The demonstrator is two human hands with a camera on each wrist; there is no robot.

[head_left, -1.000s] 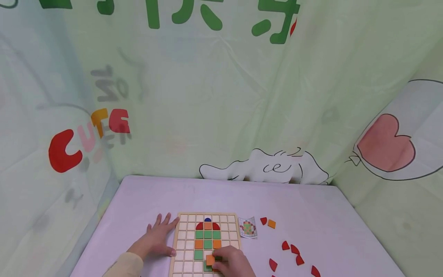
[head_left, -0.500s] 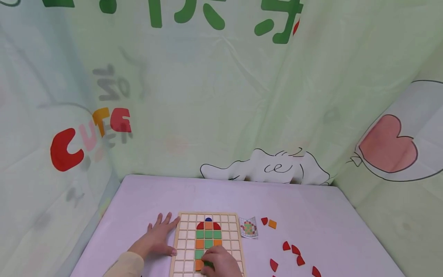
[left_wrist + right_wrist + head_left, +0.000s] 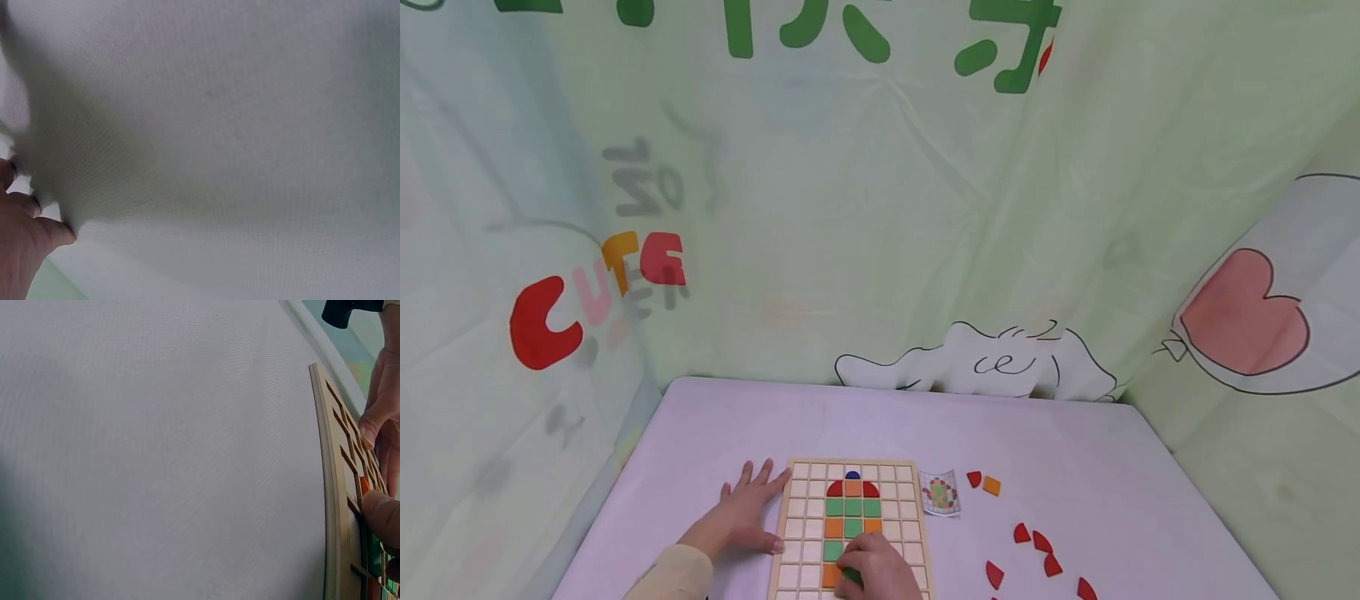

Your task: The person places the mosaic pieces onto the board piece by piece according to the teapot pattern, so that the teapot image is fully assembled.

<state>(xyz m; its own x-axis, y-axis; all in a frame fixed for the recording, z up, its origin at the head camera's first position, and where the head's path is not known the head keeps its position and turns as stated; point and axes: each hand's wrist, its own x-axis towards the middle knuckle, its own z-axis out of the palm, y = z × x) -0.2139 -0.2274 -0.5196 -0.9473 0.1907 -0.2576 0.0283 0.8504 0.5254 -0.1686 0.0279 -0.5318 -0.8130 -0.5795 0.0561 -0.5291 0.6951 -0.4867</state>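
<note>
My left hand lies spread on the table, its index fingertip and thumb against the left edge of the wooden grid board. In the left wrist view, part of the left hand shows at the left edge. My right hand pinches at the right edge of an orange square tile, lined up below a green tile on the board. In the right wrist view, the thumb meets an orange tile, with a green tile beneath it. The right hand hides several cells.
A small pattern card lies beside the board's right edge. Farther right are a loose orange tile and several red quarter-round pieces. A printed curtain stands behind the table.
My right hand has moved left with the orange tile, from above a green tile to the cell beside it, and has stayed there since. The left hand has not moved.
</note>
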